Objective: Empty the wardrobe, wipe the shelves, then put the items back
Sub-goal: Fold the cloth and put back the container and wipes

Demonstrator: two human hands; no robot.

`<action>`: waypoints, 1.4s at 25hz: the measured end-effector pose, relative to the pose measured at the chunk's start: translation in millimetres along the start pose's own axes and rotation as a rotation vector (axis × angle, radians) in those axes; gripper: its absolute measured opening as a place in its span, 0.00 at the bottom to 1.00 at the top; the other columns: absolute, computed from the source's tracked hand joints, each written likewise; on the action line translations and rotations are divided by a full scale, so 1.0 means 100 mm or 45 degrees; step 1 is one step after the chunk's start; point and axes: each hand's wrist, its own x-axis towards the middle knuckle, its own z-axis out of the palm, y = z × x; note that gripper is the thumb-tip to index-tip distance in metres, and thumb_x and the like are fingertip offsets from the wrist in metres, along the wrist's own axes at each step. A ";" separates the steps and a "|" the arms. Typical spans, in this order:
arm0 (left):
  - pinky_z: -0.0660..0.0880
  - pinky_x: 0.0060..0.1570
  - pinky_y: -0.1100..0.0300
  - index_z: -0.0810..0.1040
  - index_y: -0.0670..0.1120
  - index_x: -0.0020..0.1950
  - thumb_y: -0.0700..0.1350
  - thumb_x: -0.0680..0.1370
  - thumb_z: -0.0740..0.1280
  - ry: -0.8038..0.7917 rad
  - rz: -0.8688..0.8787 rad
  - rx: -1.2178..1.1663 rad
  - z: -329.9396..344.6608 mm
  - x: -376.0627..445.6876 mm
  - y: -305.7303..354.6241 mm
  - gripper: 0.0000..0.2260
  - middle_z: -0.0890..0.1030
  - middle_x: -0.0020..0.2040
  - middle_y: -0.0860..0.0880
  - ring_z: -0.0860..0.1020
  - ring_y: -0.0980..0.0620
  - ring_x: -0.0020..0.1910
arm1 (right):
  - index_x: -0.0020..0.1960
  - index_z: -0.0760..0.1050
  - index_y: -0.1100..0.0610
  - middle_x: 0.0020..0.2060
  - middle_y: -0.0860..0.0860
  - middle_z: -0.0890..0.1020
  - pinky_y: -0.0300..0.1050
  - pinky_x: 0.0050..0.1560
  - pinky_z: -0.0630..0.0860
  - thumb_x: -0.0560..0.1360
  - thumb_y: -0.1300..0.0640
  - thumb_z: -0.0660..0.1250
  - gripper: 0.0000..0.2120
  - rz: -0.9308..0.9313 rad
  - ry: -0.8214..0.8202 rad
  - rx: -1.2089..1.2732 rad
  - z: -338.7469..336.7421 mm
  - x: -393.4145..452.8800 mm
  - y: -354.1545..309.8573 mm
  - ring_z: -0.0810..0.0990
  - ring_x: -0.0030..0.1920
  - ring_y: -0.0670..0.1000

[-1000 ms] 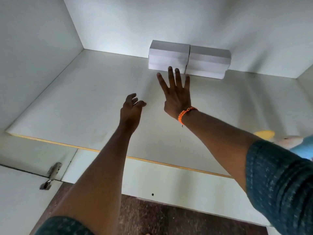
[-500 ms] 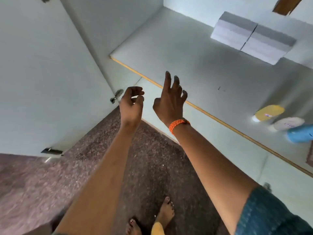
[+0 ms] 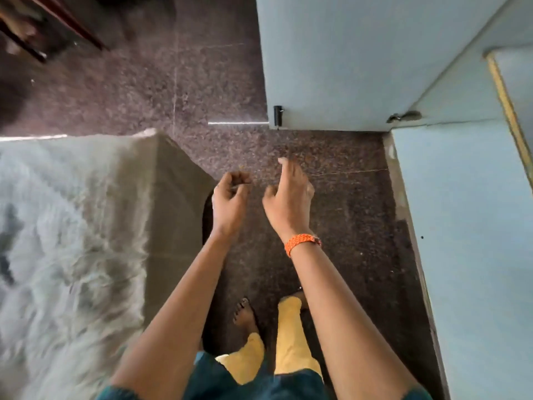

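hovering over the speckled floor (image 3: 331, 215), both hands hang out in front of the body with nothing in them. left hand (image 3: 230, 197), fingers loosely curled inward, holding nothing. right hand (image 3: 288, 197), orange wristband (image 3: 301, 243) on it, fingers relaxed and slightly bent, also free. the wardrobe (image 3: 461, 226) stands at the right, its door (image 3: 331, 59) swung open, and only a sliver of a yellow-edged shelf (image 3: 507, 105) peeks in at the far right; what sits on it is out of view. on the left, a bed (image 3: 72, 226) under a rumpled grey cover, close enough to serve as a drop spot, i'd judge. bare feet point between bed and wardrobe, so this reads as a turn between places, hands kept free and forward, ready for whatever gets picked up.
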 end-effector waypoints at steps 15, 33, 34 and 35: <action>0.76 0.43 0.56 0.77 0.51 0.47 0.34 0.76 0.59 1.321 -0.434 -0.408 -3.09 -1.58 -1.38 0.13 0.82 0.45 0.50 0.80 0.52 0.44 | 0.55 0.77 0.57 0.54 0.54 0.78 0.53 0.59 0.69 0.73 0.63 0.61 0.13 -1.172 -1.095 -0.170 2.38 -1.88 -2.44 0.74 0.58 0.56; 0.76 0.48 0.56 0.77 0.52 0.43 0.36 0.73 0.61 2.172 -0.671 -0.768 -3.82 -3.70 -2.70 0.11 0.81 0.43 0.52 0.79 0.54 0.43 | 0.54 0.79 0.57 0.50 0.54 0.81 0.53 0.55 0.74 0.71 0.64 0.61 0.14 -1.688 -1.663 -0.283 3.36 -4.39 -2.50 0.77 0.54 0.56; 0.76 0.48 0.57 0.76 0.52 0.43 0.37 0.72 0.60 2.200 -0.670 -0.743 -3.94 -3.91 -2.78 0.11 0.80 0.42 0.52 0.79 0.57 0.42 | 0.54 0.79 0.57 0.50 0.54 0.81 0.53 0.55 0.74 0.71 0.64 0.61 0.14 -1.691 -1.694 -0.270 3.41 -4.64 -2.53 0.78 0.54 0.56; 0.75 0.46 0.60 0.76 0.51 0.43 0.35 0.72 0.60 2.220 -0.672 -0.714 -4.08 -4.12 -2.86 0.11 0.80 0.41 0.53 0.78 0.60 0.40 | 0.53 0.79 0.57 0.50 0.54 0.81 0.54 0.55 0.74 0.71 0.64 0.62 0.14 -1.707 -1.712 -0.261 3.44 -4.89 -2.57 0.78 0.53 0.56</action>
